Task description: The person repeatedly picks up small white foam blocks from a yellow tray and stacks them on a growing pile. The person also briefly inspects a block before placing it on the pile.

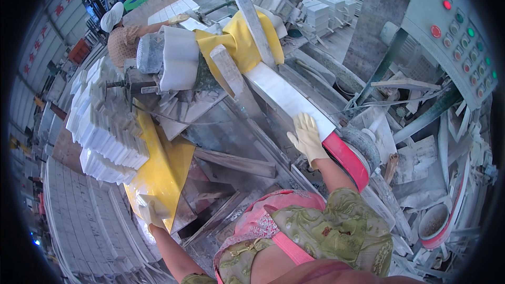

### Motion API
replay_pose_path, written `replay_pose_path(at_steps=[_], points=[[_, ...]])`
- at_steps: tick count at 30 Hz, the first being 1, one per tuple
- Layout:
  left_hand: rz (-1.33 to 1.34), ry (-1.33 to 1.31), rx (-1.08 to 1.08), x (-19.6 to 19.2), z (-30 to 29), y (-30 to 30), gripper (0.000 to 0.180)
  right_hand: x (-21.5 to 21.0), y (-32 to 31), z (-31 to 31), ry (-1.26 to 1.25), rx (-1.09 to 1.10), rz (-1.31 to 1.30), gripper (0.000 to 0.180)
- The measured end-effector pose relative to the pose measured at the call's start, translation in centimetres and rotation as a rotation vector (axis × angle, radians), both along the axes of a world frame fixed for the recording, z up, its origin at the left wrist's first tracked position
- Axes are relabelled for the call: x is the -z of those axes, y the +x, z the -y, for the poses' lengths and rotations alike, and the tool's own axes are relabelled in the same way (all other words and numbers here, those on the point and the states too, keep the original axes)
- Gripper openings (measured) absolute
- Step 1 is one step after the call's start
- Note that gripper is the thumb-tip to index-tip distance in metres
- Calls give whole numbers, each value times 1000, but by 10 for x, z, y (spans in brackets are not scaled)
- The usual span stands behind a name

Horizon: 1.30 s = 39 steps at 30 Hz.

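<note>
White slab under right grip, seemingly

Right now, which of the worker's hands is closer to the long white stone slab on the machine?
Right. The gloved right hand rests flat on the near end of the white slab. The left hand is far off, low at the yellow sheet's bottom edge.

Both hands wear pale cream gloves: the right hand lies on a white stone strip with faint grey veins, the left hand at a bright yellow sheet. A red roller sits near right. White tiles stack left. The apron is pink over green floral cloth.
</note>
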<state>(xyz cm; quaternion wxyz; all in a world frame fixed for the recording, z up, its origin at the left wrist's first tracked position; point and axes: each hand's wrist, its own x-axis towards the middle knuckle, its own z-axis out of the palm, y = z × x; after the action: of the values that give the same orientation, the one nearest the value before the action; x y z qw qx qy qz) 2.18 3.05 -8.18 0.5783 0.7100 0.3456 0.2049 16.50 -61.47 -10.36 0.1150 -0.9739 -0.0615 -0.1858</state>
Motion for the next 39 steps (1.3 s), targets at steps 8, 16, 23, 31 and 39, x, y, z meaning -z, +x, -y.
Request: replay_pose_path(at_steps=[8,16,23,31,39], points=[[-43,-4,2,-4,2,2,58,-11,42,30,-109,-23,-90,57],[-86,-11,-21,-11,6,1,61,-32,69,121,245,593,-135,31],[-122,26,-37,-24,21,9,60,-61,-72,141,853,541,-121,27],[-190,81,-83,-48,44,1,60,-76,-99,98,-236,-103,-408,100],[-267,207,-147,-46,41,7,58,-30,-63,75,-365,-22,-137,88]])
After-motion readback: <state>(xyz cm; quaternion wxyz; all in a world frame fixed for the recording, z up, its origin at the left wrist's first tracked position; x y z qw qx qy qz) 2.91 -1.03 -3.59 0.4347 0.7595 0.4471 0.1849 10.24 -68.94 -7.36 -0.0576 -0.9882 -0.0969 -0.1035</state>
